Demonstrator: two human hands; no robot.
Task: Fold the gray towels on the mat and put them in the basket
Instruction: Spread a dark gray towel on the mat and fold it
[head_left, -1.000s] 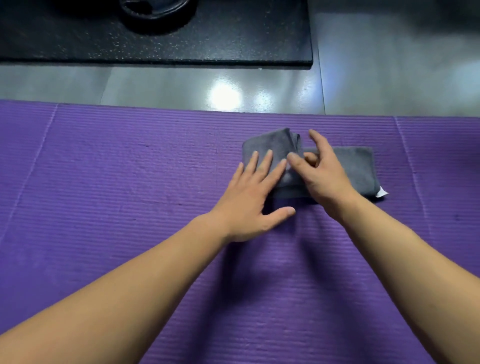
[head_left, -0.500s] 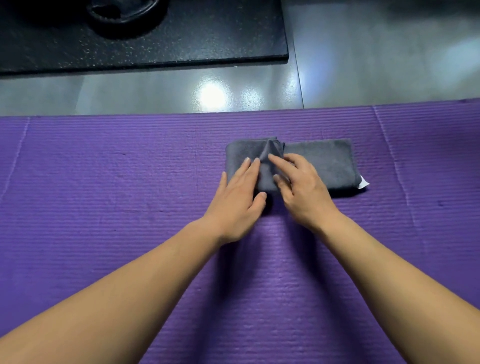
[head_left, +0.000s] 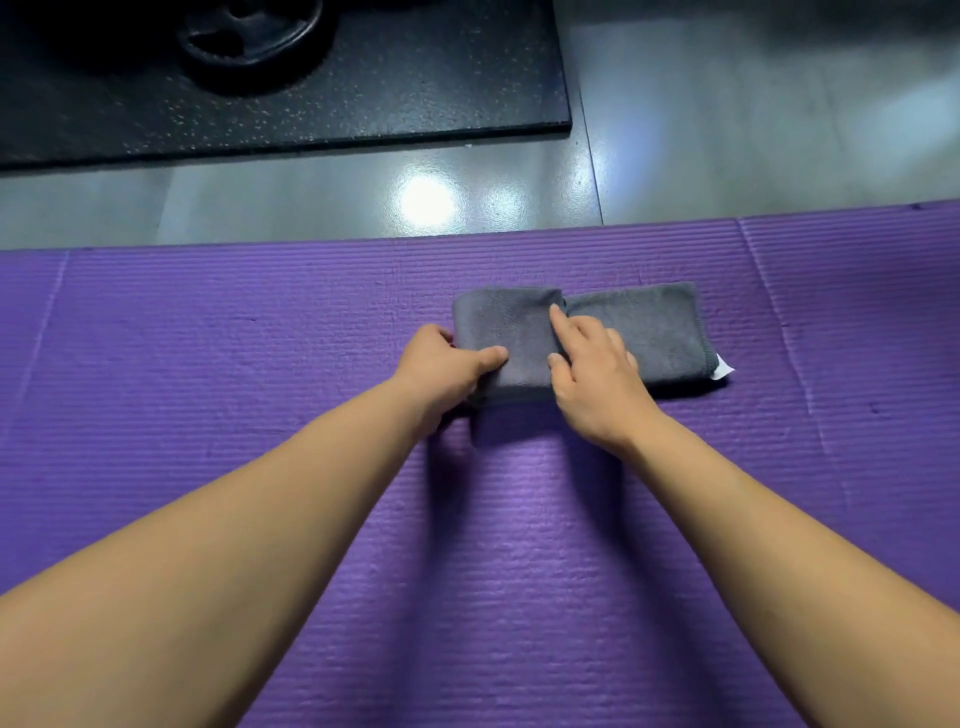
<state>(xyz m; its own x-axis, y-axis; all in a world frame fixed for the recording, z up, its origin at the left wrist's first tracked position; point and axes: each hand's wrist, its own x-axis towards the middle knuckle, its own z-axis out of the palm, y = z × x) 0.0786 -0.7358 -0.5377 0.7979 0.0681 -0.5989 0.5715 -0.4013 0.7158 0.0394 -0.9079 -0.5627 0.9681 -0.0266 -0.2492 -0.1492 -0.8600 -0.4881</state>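
Under both hands, on the purple mat (head_left: 260, 338), lies the gray towel (head_left: 644, 332), folded into a thick, fuzzy band with its left part doubled over on top. Its long axis runs side to side, from the left hand (head_left: 439, 366) out past the right hand (head_left: 592, 379), where a small white tag (head_left: 723, 370) sticks out of the far end. The left hand grips the left end, thumb on top and fingers curled at the edge. The right hand rests on the middle, forefinger (head_left: 561, 325) straight and pressing the flap's edge, holding nothing.
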